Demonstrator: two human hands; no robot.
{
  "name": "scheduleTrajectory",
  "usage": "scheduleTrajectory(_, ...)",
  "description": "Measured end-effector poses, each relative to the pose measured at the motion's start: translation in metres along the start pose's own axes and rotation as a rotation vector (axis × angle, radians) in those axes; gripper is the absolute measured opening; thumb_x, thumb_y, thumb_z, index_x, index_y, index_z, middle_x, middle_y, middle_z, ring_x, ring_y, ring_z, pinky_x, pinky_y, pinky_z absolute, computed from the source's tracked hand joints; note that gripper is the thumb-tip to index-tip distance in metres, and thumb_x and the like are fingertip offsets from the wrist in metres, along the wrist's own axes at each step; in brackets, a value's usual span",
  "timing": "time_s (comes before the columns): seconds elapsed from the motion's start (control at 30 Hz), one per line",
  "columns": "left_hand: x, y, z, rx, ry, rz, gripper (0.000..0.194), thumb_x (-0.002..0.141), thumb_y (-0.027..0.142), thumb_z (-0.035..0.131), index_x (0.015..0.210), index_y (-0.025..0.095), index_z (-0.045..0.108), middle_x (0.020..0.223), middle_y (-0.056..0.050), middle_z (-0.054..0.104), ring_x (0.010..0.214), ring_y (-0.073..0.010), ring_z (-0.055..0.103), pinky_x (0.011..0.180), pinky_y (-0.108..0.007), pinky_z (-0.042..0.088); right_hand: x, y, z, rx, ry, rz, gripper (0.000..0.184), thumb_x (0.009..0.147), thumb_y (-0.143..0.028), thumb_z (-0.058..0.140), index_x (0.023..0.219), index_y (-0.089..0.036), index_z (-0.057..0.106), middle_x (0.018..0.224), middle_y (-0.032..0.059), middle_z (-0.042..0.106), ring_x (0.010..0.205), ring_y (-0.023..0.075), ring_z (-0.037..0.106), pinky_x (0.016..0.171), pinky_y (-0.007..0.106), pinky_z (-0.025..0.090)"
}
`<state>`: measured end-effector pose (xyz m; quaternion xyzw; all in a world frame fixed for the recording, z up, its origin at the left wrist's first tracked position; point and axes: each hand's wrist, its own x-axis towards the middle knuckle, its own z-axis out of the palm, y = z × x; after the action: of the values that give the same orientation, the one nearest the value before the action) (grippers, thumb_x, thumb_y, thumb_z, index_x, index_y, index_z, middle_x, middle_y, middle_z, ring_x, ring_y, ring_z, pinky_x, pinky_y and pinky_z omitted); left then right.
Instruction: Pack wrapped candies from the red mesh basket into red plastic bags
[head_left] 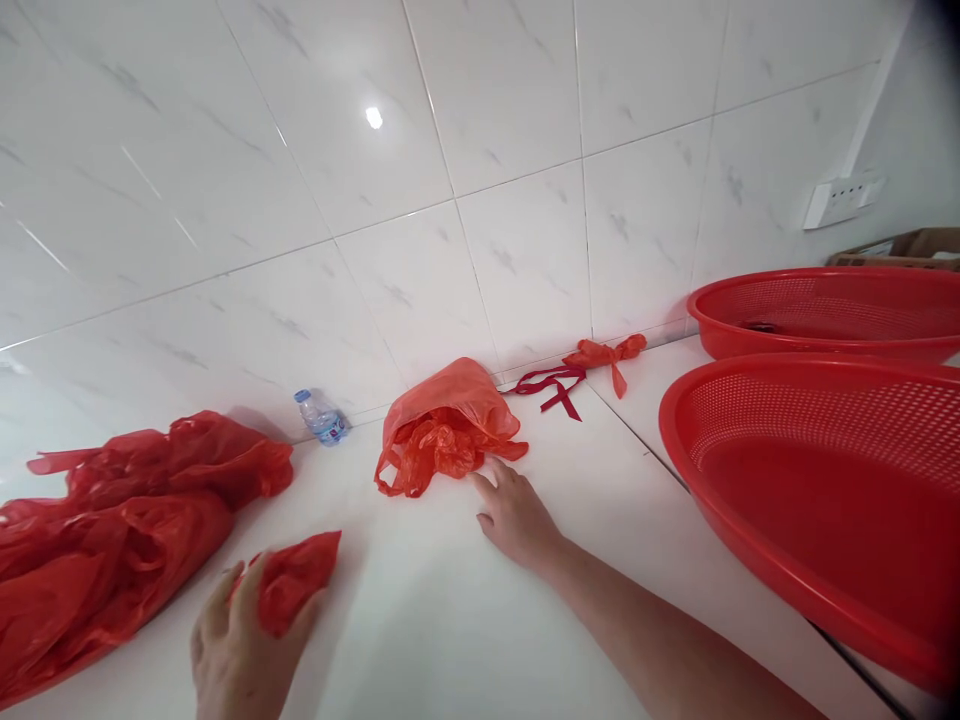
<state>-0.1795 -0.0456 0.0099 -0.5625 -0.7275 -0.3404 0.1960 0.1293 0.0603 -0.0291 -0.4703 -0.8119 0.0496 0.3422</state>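
In the lower left of the head view, my left hand (244,645) is closed around a small crumpled red plastic bag (298,580). My right hand (519,515) reaches over the white table with its fingers apart. Its fingertips are at the front edge of an open red plastic bag (450,385), and I cannot tell whether they touch. Inside that bag's mouth lies a crumpled red plastic bag (448,445). A big heap of red plastic bags (142,510) lies to the left of my left hand.
A small water bottle (322,418) stands tilted by the tiled wall (517,230). Dark red ribbon (559,388) and a knotted red bag (606,354) lie farther right. Two red perforated baskets (679,420) fill the right side. Behind them are a cardboard box (892,250) and a wall socket (844,198).
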Motion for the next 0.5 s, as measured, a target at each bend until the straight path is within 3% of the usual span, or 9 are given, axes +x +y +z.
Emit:
scheduleTrajectory(0.07, -0.007, 0.017, 0.004, 0.127, 0.063, 0.138, 0.055, 0.075, 0.046, 0.059, 0.124, 0.021, 0.050, 0.145, -0.017, 0.034, 0.132, -0.0432, 0.031, 0.103, -0.065, 0.027, 0.005, -0.005, 0.005, 0.026, 0.015, 0.012, 0.061, 0.075, -0.012, 0.057, 0.133, -0.024, 0.043, 0.145, 0.0166, 0.030, 0.121, 0.0307, 0.045, 0.095, 0.044, 0.040)
scheduleTrajectory(0.13, -0.014, 0.036, 0.011, 0.102, 0.066, 0.323, 0.046, 0.080, 0.039, 0.057, 0.122, 0.025, 0.050, 0.148, -0.013, 0.030, 0.136, -0.0383, 0.028, 0.106, -0.061, 0.027, 0.012, -0.006, 0.010, 0.072, 0.017, 0.034, 0.062, 0.075, -0.011, 0.058, 0.133, -0.027, 0.044, 0.148, 0.0142, 0.025, 0.122, 0.0309, 0.044, 0.096, 0.044, 0.039)
scheduleTrajectory(0.27, -0.015, 0.071, 0.038, -0.033, -0.150, 0.537, 0.040, 0.083, 0.030, 0.056, 0.122, 0.028, 0.050, 0.145, -0.010, 0.034, 0.135, -0.0333, 0.031, 0.102, -0.055, 0.037, 0.022, -0.002, 0.018, 0.150, -0.038, 0.067, 0.058, 0.075, -0.017, 0.060, 0.131, -0.027, 0.048, 0.151, 0.0109, 0.023, 0.127, 0.0323, 0.038, 0.098, 0.046, 0.037)
scheduleTrajectory(0.33, -0.010, 0.085, 0.059, -0.098, -0.250, 0.536, 0.041, 0.084, 0.028, 0.054, 0.124, 0.026, 0.048, 0.145, -0.011, 0.034, 0.135, -0.0316, 0.031, 0.101, -0.053, 0.039, 0.025, 0.002, 0.022, 0.176, -0.061, 0.059, 0.062, 0.075, -0.019, 0.059, 0.135, -0.020, 0.044, 0.149, 0.0135, 0.028, 0.129, 0.0328, 0.035, 0.101, 0.048, 0.034)
scheduleTrajectory(0.43, 0.000, 0.103, 0.093, -0.185, -0.283, 0.437, 0.051, 0.085, 0.032, 0.053, 0.133, 0.022, 0.039, 0.145, -0.014, 0.032, 0.135, -0.0315, 0.030, 0.103, -0.053, 0.037, 0.028, 0.006, 0.024, 0.280, -0.022, 0.060, 0.061, 0.076, -0.015, 0.055, 0.135, -0.013, 0.041, 0.140, 0.0148, 0.040, 0.128, 0.0287, 0.038, 0.103, 0.044, 0.034)
scheduleTrajectory(0.5, 0.007, 0.112, 0.114, -0.223, -0.280, 0.377, 0.058, 0.084, 0.036, 0.054, 0.136, 0.019, 0.034, 0.145, -0.017, 0.032, 0.136, -0.0328, 0.029, 0.103, -0.055, 0.035, 0.030, 0.008, 0.023, 0.387, 0.048, 0.093, 0.051, 0.075, -0.012, 0.052, 0.126, -0.014, 0.047, 0.128, 0.0129, 0.049, 0.120, 0.0239, 0.046, 0.100, 0.039, 0.038)
